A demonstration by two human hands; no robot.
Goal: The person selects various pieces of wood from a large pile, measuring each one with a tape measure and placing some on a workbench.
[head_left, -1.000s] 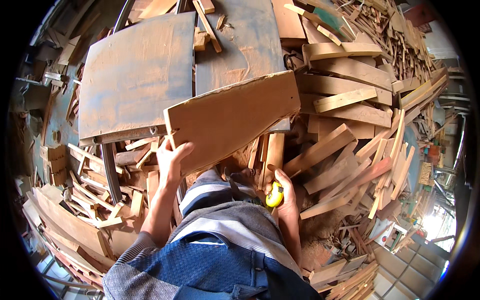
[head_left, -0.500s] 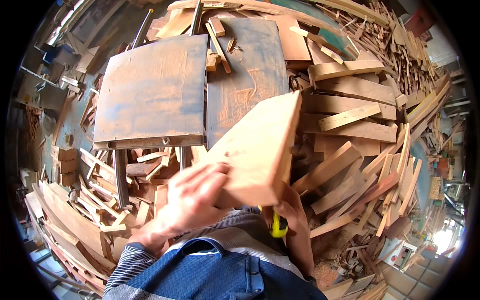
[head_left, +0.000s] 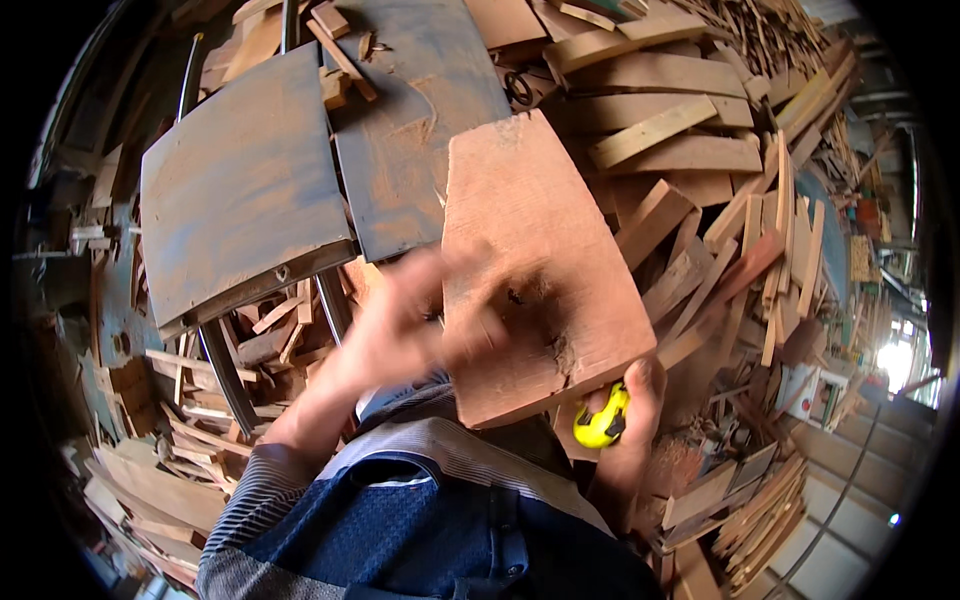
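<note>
A thick wooden board (head_left: 545, 215), narrower at its far end, is tilted up in front of me. Its broad face shows a dark knot and a crack near the close edge. At the lower right corner, my right hand (head_left: 640, 400) grips the board, with a yellow and black tape measure (head_left: 600, 415) also held in it. Some of that hand's fingers are hidden behind the board. My left hand (head_left: 415, 320) is blurred by motion, its fingers stretched out and apart over the board's left side near the knot.
Beyond the board lies a metal machine table in two plates, a left plate (head_left: 240, 185) and a right plate (head_left: 420, 100), dusted with sawdust. Small offcuts (head_left: 340, 60) rest on it. Stacked planks (head_left: 650, 120) stand to the right, with loose strips (head_left: 785, 250) beside them. Scrap wood (head_left: 200, 420) covers the left.
The board has turned so its knotted broad face shows, and has shifted right with my right hand. My left hand has moved up over that face. The whole view has swung right.
</note>
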